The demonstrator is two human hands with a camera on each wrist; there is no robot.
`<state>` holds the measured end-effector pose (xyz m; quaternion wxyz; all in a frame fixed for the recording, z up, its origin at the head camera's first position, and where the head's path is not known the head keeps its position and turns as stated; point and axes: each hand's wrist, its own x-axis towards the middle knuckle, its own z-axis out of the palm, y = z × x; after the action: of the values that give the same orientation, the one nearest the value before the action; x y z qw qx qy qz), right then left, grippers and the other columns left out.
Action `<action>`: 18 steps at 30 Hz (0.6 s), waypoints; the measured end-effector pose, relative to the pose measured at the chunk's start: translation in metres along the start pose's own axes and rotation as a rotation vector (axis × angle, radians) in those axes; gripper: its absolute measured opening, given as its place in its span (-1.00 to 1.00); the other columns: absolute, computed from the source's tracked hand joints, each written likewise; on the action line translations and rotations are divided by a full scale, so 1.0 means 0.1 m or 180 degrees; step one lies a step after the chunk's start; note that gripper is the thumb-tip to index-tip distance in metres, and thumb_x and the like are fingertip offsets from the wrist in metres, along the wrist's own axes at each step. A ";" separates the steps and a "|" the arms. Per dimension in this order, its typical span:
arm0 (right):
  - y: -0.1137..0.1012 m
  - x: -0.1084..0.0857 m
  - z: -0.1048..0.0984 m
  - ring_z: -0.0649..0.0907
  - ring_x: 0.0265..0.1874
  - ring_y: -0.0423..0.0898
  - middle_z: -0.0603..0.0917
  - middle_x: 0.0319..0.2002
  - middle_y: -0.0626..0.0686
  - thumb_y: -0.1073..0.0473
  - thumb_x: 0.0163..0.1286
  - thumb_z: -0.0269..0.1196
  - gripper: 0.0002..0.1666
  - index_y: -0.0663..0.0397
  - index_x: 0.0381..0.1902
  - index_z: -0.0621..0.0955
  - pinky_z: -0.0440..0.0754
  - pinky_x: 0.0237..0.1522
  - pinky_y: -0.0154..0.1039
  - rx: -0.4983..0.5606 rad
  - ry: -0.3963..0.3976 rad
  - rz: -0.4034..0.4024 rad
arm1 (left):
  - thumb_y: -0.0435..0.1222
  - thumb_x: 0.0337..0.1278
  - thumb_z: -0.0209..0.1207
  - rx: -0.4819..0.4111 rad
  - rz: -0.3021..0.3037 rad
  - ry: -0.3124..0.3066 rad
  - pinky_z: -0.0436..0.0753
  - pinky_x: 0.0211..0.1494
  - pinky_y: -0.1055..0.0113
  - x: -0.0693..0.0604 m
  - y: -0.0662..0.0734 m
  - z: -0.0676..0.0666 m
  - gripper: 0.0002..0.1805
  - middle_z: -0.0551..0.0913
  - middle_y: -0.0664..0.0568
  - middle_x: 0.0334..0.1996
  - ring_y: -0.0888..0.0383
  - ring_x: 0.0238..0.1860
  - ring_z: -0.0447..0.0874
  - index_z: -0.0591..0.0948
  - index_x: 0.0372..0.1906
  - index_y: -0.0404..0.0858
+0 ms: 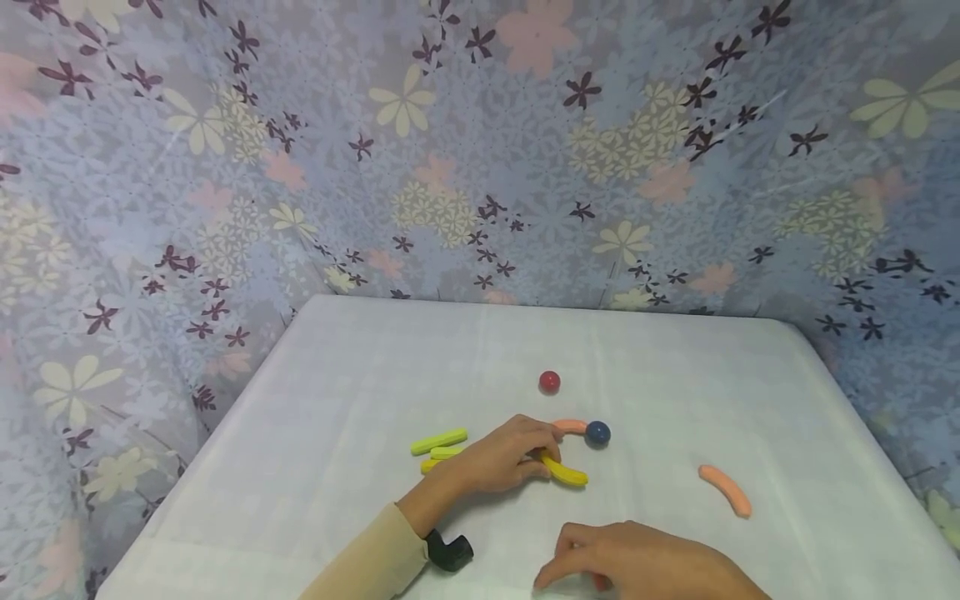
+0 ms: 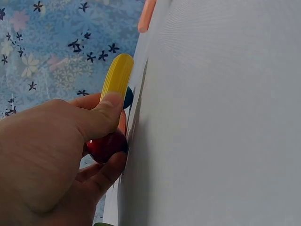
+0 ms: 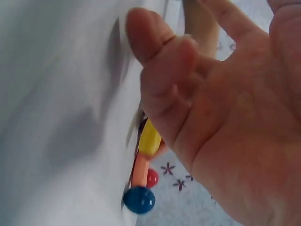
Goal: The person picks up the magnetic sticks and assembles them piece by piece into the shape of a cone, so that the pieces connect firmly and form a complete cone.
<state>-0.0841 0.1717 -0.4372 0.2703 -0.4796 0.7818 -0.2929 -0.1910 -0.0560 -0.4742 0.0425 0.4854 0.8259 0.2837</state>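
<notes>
My left hand (image 1: 510, 458) is low over the white table, thumb and fingers pinching a ridged, slightly curved yellow stick (image 1: 567, 474). In the left wrist view the thumb presses on the yellow stick (image 2: 117, 75), and a dark red ball (image 2: 108, 147) sits among the lower fingers. Just past the fingertips lie an orange curved stick (image 1: 570, 426) and a dark blue ball (image 1: 597, 433). Nearer the front edge, my right hand (image 1: 637, 558) hovers with fingers loosely bent and nothing in them; the right wrist view shows its palm (image 3: 244, 127).
Another red ball (image 1: 549, 382) lies farther back. Yellow-green sticks (image 1: 438, 442) lie left of the left hand, partly hidden by its wrist. A black curved piece (image 1: 452, 553) is beside the left sleeve. A second orange stick (image 1: 725, 490) lies at the right. Flowered cloth (image 1: 480, 150) hangs behind the table.
</notes>
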 end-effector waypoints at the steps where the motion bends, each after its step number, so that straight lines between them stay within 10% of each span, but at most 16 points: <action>1: -0.01 0.03 0.03 0.48 -0.42 -0.45 0.45 -0.10 -0.33 -0.24 0.32 0.19 -0.54 -0.52 0.17 0.49 0.47 -0.41 -0.47 0.0023 -0.0034 -0.0130 | -0.18 0.20 0.26 -0.0001 -0.0003 0.0006 0.19 0.33 0.39 0.00 0.00 0.00 -0.82 0.55 0.24 0.09 0.40 0.24 0.29 0.54 -0.12 0.04; 7: 0.01 0.17 0.17 0.49 -0.31 -0.49 0.47 -0.10 -0.32 -0.08 0.42 0.15 -0.77 -0.37 -0.01 0.60 0.51 -0.27 -0.51 0.0099 0.0014 -0.0551 | -0.17 0.21 0.24 -0.0005 -0.0008 0.0008 0.19 0.33 0.40 -0.01 -0.01 0.00 -0.82 0.54 0.25 0.10 0.41 0.24 0.27 0.54 -0.12 0.05; 18: 0.09 0.14 0.12 0.52 -0.37 -0.42 0.55 -0.22 -0.35 -0.13 0.30 0.28 -0.70 -0.40 0.00 0.60 0.54 -0.33 -0.45 0.0510 0.0120 -0.0226 | -0.20 0.20 0.26 0.0030 -0.0028 -0.0002 0.19 0.34 0.40 -0.03 -0.01 0.00 -0.82 0.52 0.21 0.15 0.37 0.27 0.27 0.55 -0.12 0.04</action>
<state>-0.0866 0.1601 -0.4533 0.2825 -0.4782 0.7433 -0.3729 -0.1903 -0.0584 -0.4752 0.0417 0.4820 0.8294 0.2794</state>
